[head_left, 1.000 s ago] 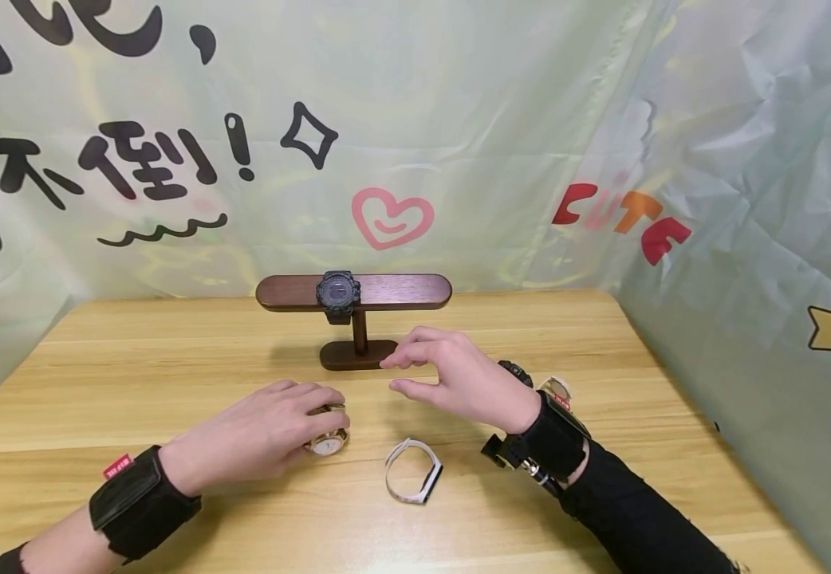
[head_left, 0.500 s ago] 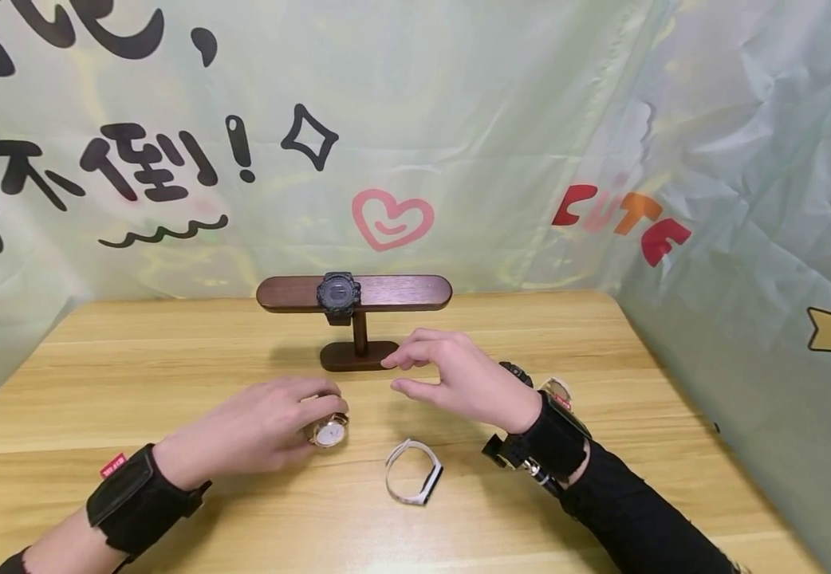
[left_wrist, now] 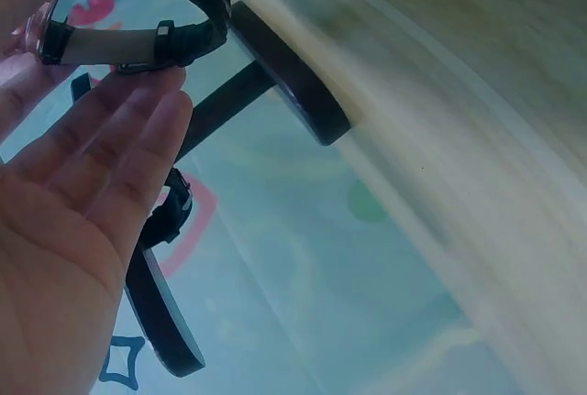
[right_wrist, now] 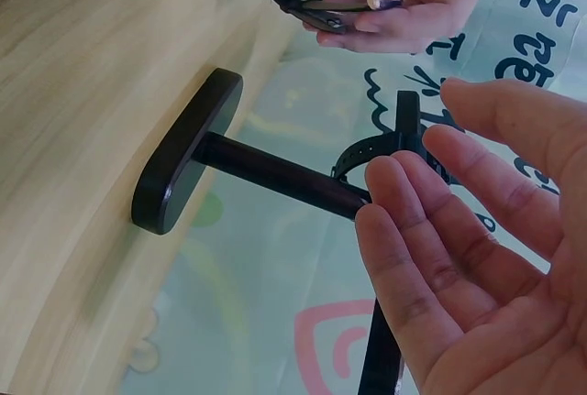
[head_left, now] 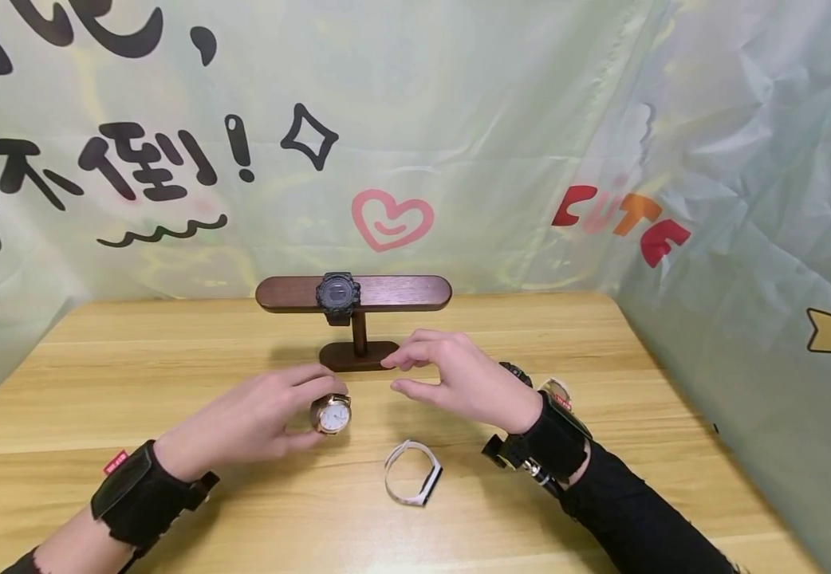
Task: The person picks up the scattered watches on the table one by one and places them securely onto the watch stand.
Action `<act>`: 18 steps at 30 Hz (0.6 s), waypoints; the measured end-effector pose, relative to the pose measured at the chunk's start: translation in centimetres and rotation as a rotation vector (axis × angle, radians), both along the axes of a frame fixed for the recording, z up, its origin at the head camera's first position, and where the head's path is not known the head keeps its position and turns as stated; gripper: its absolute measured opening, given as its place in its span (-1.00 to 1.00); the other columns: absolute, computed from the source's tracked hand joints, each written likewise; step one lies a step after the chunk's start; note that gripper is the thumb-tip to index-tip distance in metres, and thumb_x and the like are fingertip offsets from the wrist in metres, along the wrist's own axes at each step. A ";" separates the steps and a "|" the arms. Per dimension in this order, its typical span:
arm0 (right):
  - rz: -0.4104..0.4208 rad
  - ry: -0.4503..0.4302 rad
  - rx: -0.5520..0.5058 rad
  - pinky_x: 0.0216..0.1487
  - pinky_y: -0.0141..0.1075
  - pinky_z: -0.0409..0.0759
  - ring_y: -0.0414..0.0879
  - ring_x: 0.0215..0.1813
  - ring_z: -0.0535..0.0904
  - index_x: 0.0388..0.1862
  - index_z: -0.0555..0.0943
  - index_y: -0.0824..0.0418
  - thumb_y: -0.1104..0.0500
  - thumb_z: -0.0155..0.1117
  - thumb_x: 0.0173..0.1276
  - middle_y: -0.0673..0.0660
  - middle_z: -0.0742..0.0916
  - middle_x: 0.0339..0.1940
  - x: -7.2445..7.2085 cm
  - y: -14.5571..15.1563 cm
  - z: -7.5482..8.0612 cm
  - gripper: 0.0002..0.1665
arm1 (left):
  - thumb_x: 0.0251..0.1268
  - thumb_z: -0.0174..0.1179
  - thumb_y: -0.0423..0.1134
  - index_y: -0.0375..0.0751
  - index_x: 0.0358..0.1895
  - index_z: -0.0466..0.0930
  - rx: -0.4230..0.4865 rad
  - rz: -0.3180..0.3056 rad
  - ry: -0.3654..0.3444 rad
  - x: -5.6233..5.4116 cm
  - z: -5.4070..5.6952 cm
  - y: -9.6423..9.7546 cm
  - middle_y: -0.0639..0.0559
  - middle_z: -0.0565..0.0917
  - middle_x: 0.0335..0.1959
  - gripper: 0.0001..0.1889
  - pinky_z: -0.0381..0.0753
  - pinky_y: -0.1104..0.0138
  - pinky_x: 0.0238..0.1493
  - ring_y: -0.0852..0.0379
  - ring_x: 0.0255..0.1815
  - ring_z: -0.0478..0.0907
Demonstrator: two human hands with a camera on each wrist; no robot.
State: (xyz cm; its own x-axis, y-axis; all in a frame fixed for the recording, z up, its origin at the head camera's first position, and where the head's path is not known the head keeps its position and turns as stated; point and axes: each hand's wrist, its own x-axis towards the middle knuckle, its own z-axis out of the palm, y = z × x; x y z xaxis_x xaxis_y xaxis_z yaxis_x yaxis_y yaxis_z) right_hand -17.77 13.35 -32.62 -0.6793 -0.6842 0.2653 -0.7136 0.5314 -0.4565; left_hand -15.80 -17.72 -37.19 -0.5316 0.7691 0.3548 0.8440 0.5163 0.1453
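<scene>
My left hand holds a gold-rimmed wristwatch with a white dial, pinched between thumb and fingers. Its dark strap is closed into a loop in the left wrist view. Fingers slightly bent and holding nothing, my right hand hovers in front of the base of a dark wooden T-shaped watch stand. A black sports watch is fastened around the stand's bar, left of its middle. On the table between and below the hands lies a white fitness band, looped on its side.
Beyond my right wrist, partly hidden by it, lie another black watch and a watch with a pale strap. A printed cloth backdrop rises behind the wooden table and along its right side.
My left hand has raised the gold-rimmed wristwatch slightly and turned it, so its dial shows more fully. The right hand has stayed in place.
</scene>
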 end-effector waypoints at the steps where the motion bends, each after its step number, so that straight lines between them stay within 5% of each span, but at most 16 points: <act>1: 0.003 0.003 -0.001 -0.28 -0.44 0.60 -0.31 -0.19 0.63 0.15 0.80 0.07 0.09 0.47 0.51 -0.12 0.80 -0.04 0.0 0.0 0.0 -0.71 | 0.12 0.65 -0.16 -0.03 0.27 0.61 0.011 -0.001 0.000 0.0 0.1 0.0 0.12 0.70 0.13 -0.38 0.83 0.31 -0.03 0.25 -0.04 0.72; 9: 0.012 0.010 -0.005 -0.28 -0.45 0.60 -0.31 -0.16 0.66 0.15 0.80 0.08 0.08 0.47 0.50 -0.10 0.81 -0.04 0.2 -0.1 0.2 -0.70 | 0.11 0.67 -0.14 -0.05 0.27 0.62 0.088 0.000 0.025 -0.2 0.6 0.1 0.15 0.71 0.10 -0.37 0.81 0.35 -0.03 0.31 -0.07 0.70; 18: 0.008 0.030 -0.009 0.08 -0.35 0.75 -0.23 0.05 0.76 0.19 0.77 0.09 0.06 0.49 0.49 -0.09 0.82 0.00 0.3 0.0 0.1 -0.65 | 0.10 0.66 -0.14 -0.10 0.23 0.63 0.162 -0.005 0.090 -0.6 1.4 0.5 0.13 0.75 0.01 -0.39 0.83 0.26 0.00 0.23 -0.05 0.73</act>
